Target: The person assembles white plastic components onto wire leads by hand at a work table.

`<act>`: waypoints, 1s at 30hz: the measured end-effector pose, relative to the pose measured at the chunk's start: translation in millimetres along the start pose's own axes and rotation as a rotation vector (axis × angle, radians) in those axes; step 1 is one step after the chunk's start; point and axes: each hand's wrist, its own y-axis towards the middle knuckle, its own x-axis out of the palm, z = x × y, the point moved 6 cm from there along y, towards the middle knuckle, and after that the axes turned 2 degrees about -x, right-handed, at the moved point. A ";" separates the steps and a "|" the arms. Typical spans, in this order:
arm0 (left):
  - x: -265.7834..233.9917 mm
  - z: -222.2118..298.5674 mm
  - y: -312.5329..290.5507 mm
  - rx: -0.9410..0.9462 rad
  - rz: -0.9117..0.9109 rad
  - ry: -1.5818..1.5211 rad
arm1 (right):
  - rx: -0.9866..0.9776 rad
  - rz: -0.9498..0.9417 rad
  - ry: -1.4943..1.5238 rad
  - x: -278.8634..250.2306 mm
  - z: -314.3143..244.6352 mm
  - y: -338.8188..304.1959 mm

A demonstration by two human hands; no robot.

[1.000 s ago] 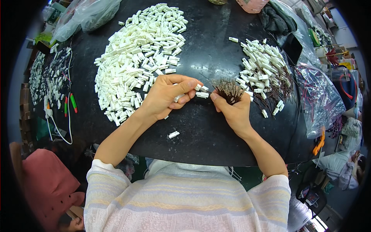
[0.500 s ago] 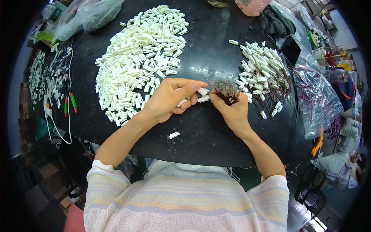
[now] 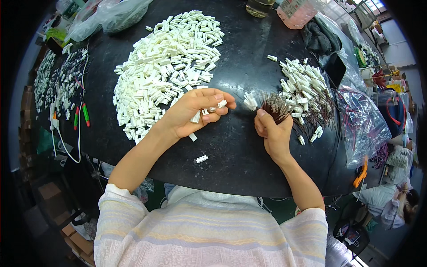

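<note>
My left hand [image 3: 186, 116] is closed around several small white plastic connector housings [image 3: 221, 103], one pinched at its fingertips. My right hand [image 3: 276, 135] grips a bundle of thin dark brown wires [image 3: 275, 108] whose bristly ends fan upward. Just past the right thumb is a blurred cluster of white housings [image 3: 250, 101]; I cannot tell whether it hangs from wires in that hand. Behind my left hand spreads a big heap of loose white housings [image 3: 167, 62]. Beyond my right hand lies a smaller pile of housings with brown wires attached [image 3: 304, 82].
A single housing [image 3: 202, 159] lies near the black table's [image 3: 240, 178] front edge. Red-and-green hand tools [image 3: 85, 115] and a white cable are at left. Plastic bags [image 3: 362, 120], an orange-handled tool [image 3: 361, 172] and a pink container [image 3: 296, 13] sit at right.
My hands have drawn apart; they were together with white housings between them. The right hand has shifted right and slightly down, and the white cluster now shows in the gap. The view has tilted slightly.
</note>
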 end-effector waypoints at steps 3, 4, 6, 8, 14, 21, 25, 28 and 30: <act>4.9 -0.4 3.8 0.018 0.036 -0.051 | -0.018 0.037 -0.062 -2.8 2.5 -0.4; 4.1 1.1 3.2 0.037 0.102 -0.072 | -0.027 0.053 -0.111 -3.1 2.4 -0.7; -2.8 -0.3 3.4 0.027 0.056 -0.045 | -0.028 0.040 -0.131 -1.4 0.8 -0.3; -2.9 -2.0 4.0 0.014 0.004 -0.020 | -0.028 0.031 -0.155 -1.2 -1.0 -0.1; -1.0 0.7 -0.6 0.040 0.077 0.093 | -0.023 -0.029 -0.041 -2.8 0.0 0.0; -0.8 4.9 -3.2 0.075 0.138 0.208 | -0.058 -0.020 -0.111 0.0 -0.5 -2.0; -1.1 2.8 -1.7 0.079 0.164 0.193 | -0.061 -0.056 -0.147 1.9 -2.6 -4.2; 0.1 4.0 -0.9 0.117 0.145 0.120 | -0.036 -0.050 -0.141 1.7 -3.0 -4.8; -0.7 3.7 0.9 0.143 0.141 0.111 | -0.038 -0.051 -0.140 2.2 -3.0 -4.8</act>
